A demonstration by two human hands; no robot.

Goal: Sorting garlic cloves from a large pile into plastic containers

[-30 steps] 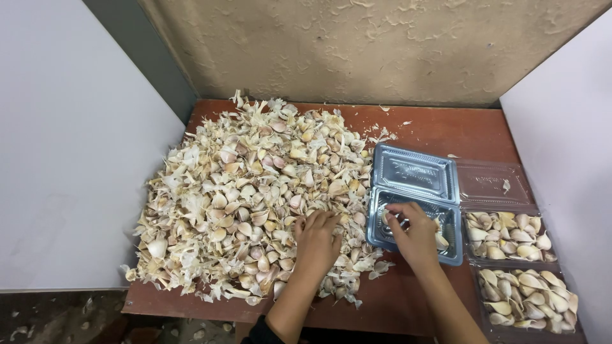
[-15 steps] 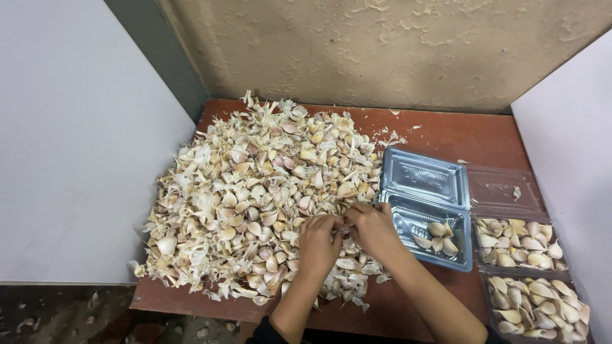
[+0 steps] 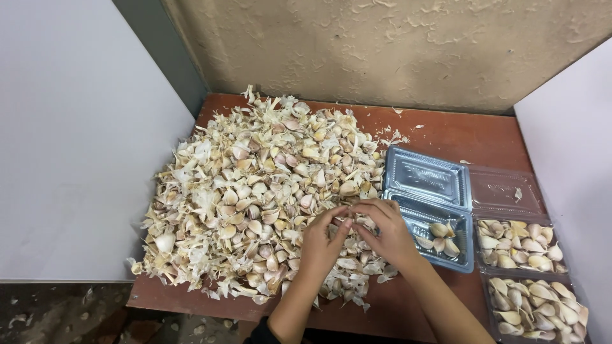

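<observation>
Clear plastic tray [image 3: 468, 255] sits right of left hand [image 3: 320, 244] and right hand [image 3: 386, 232] pinching garlic cloves [image 3: 255, 191].

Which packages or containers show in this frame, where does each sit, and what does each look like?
Open clear plastic clamshell tray: right of the garlic pile, rectangular, lid hinged back, a few cloves inside; right hand beside it, left hand on the pile.
Second clear tray: further right, lid open, filled with cloves.
Third clear tray: bottom right corner, full of cloves, partly cut off.
No signs or screens.
</observation>
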